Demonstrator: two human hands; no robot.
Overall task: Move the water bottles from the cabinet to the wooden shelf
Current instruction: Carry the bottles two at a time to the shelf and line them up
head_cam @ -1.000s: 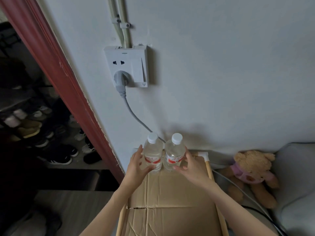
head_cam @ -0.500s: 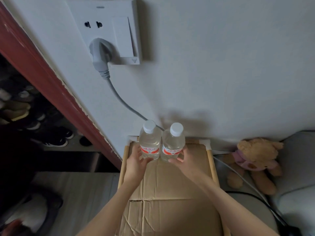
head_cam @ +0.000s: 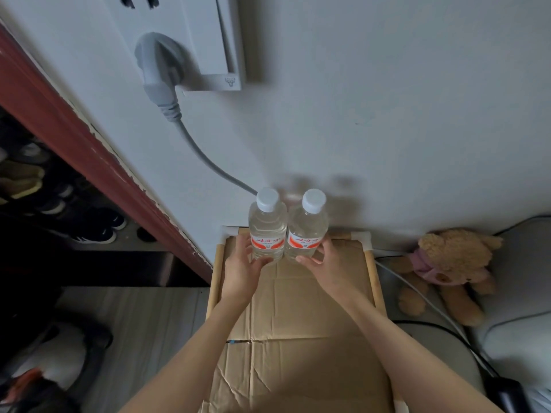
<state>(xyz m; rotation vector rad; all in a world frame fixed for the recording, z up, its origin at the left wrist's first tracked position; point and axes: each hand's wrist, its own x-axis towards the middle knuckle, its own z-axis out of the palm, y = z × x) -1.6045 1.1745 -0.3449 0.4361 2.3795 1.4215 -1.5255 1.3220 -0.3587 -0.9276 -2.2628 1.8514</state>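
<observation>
Two clear water bottles with white caps and red-and-white labels stand upright side by side at the back of the wooden shelf [head_cam: 374, 281], against the wall. My left hand [head_cam: 240, 269] grips the base of the left bottle [head_cam: 266, 226]. My right hand [head_cam: 329, 263] grips the base of the right bottle [head_cam: 307, 228]. The bottles touch each other. Flattened brown cardboard [head_cam: 298, 338] covers the shelf top under them.
A grey plug and cable [head_cam: 190, 138] hang from a wall socket above the bottles. A teddy bear [head_cam: 447, 269] sits on a grey cushion to the right. A red door frame [head_cam: 89, 150] and shoes [head_cam: 89, 225] lie to the left.
The camera has come closer and tilted down. Both hands stay around the bottle bases, and the bottles have settled at the shelf's back edge.
</observation>
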